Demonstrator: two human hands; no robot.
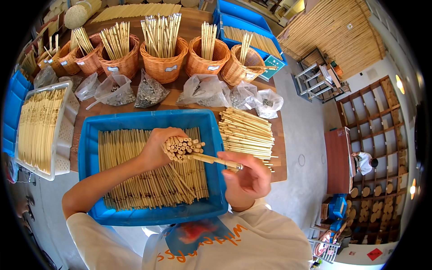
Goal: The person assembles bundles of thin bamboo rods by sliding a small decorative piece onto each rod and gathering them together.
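Over blue tray (153, 219), left grip (158, 143) closed round sticks (182, 146).

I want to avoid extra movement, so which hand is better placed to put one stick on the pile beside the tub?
Probably the right hand: it is nearer the pile and seems to pinch a stick. The left hand holds a bundle over the tub.

I'm in what looks like a bamboo-craft workshop: before me a wooden worktable (280, 139) carries wicker baskets (155, 67) of cut canes (161, 33) and clear bags (150, 92) of greyish parts, my blue tub (135, 119) holds rows of bamboo sticks (135, 189), and tall shelving (389, 150) with round discs (366, 191) stands across the grey floor (306, 135)
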